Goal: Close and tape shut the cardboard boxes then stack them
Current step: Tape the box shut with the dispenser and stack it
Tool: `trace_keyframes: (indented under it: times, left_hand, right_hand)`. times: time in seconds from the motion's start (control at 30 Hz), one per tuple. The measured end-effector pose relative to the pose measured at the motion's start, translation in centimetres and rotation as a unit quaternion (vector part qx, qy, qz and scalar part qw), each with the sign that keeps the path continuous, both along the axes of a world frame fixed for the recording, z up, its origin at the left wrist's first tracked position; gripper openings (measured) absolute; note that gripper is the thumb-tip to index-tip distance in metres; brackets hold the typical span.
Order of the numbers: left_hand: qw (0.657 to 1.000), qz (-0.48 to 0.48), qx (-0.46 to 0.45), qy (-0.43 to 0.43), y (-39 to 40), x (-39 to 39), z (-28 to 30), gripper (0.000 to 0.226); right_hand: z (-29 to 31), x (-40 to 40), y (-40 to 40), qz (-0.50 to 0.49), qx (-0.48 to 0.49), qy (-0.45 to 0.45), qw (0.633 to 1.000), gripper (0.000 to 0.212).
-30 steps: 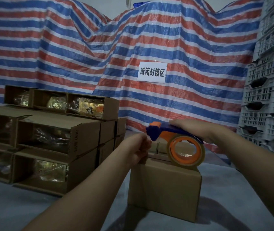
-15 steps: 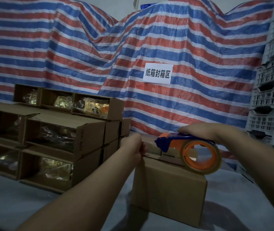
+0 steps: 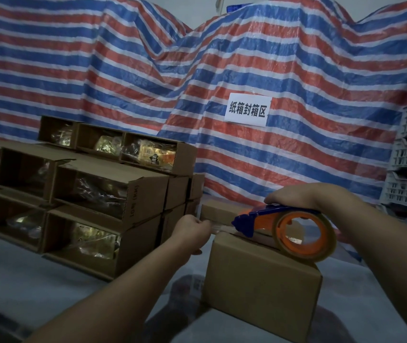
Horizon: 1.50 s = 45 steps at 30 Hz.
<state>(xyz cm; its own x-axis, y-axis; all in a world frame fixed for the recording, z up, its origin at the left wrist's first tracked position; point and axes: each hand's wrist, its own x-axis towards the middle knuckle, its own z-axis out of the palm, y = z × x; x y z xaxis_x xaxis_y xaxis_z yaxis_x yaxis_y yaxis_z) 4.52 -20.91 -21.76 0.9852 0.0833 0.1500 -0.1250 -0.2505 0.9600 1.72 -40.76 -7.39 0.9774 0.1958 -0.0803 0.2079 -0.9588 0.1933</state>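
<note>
Tape end pinched at the left edge of the box, dispenser resting on top.

Left hand (image 3: 192, 230) pinched the free end of the clear tape (image 3: 221, 228), fingers curled round it, just off the near-left top edge of the cardboard box (image 3: 262, 288). Right hand (image 3: 296, 195) lay over the blue handle of the tape dispenser (image 3: 284, 231), fingers wrapped over it; the orange roll sat on the box top. A short strip ran taut between the two hands. The box stood on the grey floor beside a stack of open boxes (image 3: 93, 194), well short of the striped tarp (image 3: 197, 70) behind. Judged risks: a loose pinch would let the end snap back onto the roll; pulling off the seam line would lay the strip crooked; a light box could slide under the drag.
</note>
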Motion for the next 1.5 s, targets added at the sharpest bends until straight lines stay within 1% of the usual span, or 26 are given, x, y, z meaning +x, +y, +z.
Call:
trace_keyframes:
  times: [0.13, 0.2, 0.23, 0.3, 0.37, 0.4, 0.5, 0.6, 0.7, 0.77, 0.83, 0.87, 0.9, 0.97, 1.03, 1.1, 1.23, 1.33, 1.43, 1.5]
  left_hand:
    - [1.000, -0.012, -0.016, 0.008, 0.1, -0.1, -0.7, 0.021]
    - [0.999, -0.023, -0.024, 0.017, 0.0, -0.2, -1.0, 0.021]
    - [0.999, -0.029, -0.028, 0.025, 0.0, -0.3, -1.2, 0.019]
    - [0.997, -0.038, -0.037, 0.051, -0.3, -0.5, -1.3, 0.017]
    - [0.994, -0.045, -0.045, 0.084, -0.7, -0.7, -1.3, 0.021]
    - [0.993, -0.049, -0.049, 0.100, -0.8, -0.8, -1.2, 0.023]
    - [0.987, -0.077, -0.063, 0.129, -0.8, -1.0, -1.3, 0.024]
    - [0.982, -0.112, -0.068, 0.138, -0.6, -1.1, -1.4, 0.021]
    - [0.980, -0.128, -0.032, 0.147, -0.4, -0.9, -1.5, 0.026]
    - [0.977, -0.133, -0.010, 0.165, -0.1, -0.9, -1.9, 0.038]
    - [0.976, -0.120, 0.004, 0.179, 0.2, -0.7, -2.4, 0.049]
    - [0.979, -0.105, 0.017, 0.173, 0.3, -0.6, -2.5, 0.048]
    - [0.984, -0.089, 0.022, 0.156, 0.3, -0.4, -2.6, 0.044]
    - [0.994, -0.068, 0.001, 0.091, 0.3, 0.1, -2.3, 0.033]
    - [0.998, -0.056, -0.012, 0.023, 0.4, 0.5, -1.4, 0.033]
    - [0.997, -0.075, -0.007, 0.006, 0.5, 0.4, -0.4, 0.034]
    - [0.980, -0.166, 0.065, 0.084, -0.1, -0.6, 0.5, 0.041]
    - [0.966, -0.210, 0.079, 0.130, 0.1, -0.7, 0.6, 0.041]
    - [0.956, -0.230, 0.107, 0.147, 0.4, -0.7, 1.0, 0.045]
    - [0.954, -0.229, 0.131, 0.140, 0.3, -0.7, 1.2, 0.043]
  right_hand:
    - [-0.1, 0.0, 0.6, 0.003, -0.032, 0.007, 0.999, 0.002]
    - [0.0, -0.1, 0.8, 0.007, -0.044, 0.007, 0.999, 0.008]
    - [0.1, -0.2, 0.8, 0.007, -0.047, 0.007, 0.999, 0.009]
    - [0.1, -0.3, 0.9, 0.010, -0.052, 0.005, 0.999, 0.004]
    - [0.1, -0.4, 0.9, 0.013, -0.062, 0.003, 0.998, 0.002]
    - [0.1, -0.5, 1.0, 0.012, -0.065, 0.003, 0.998, 0.004]
    - [0.0, -0.5, 1.1, 0.011, -0.071, 0.002, 0.997, 0.020]
    - [0.0, -0.5, 1.1, 0.008, -0.071, -0.001, 0.997, 0.024]
    - [0.0, -0.3, 0.9, -0.003, -0.040, -0.003, 0.999, 0.023]
    - [-0.1, -0.1, 0.8, -0.009, -0.016, 0.002, 1.000, 0.022]
    - [-0.1, 0.1, 0.9, -0.010, -0.023, 0.006, 1.000, 0.022]
    - [-0.1, 0.1, 0.9, -0.010, -0.029, 0.007, 0.999, 0.023]
    - [-0.1, 0.1, 0.9, -0.008, -0.041, 0.006, 0.999, 0.023]
    - [0.0, 0.1, 1.0, -0.003, -0.052, 0.006, 0.999, 0.023]
    - [-0.1, 0.3, 0.9, -0.004, -0.036, 0.011, 0.999, 0.021]
    - [-0.2, 0.4, 0.8, -0.004, -0.027, 0.012, 1.000, 0.019]
    - [-0.2, 0.3, 0.7, 0.011, -0.055, 0.006, 0.998, 0.022]
    - [-0.2, 0.2, 0.7, 0.006, -0.049, 0.006, 0.999, 0.023]
    - [-0.2, 0.4, 0.6, 0.010, -0.050, 0.001, 0.999, 0.019]
    - [-0.3, 0.6, 0.5, 0.001, -0.012, 0.006, 1.000, 0.014]
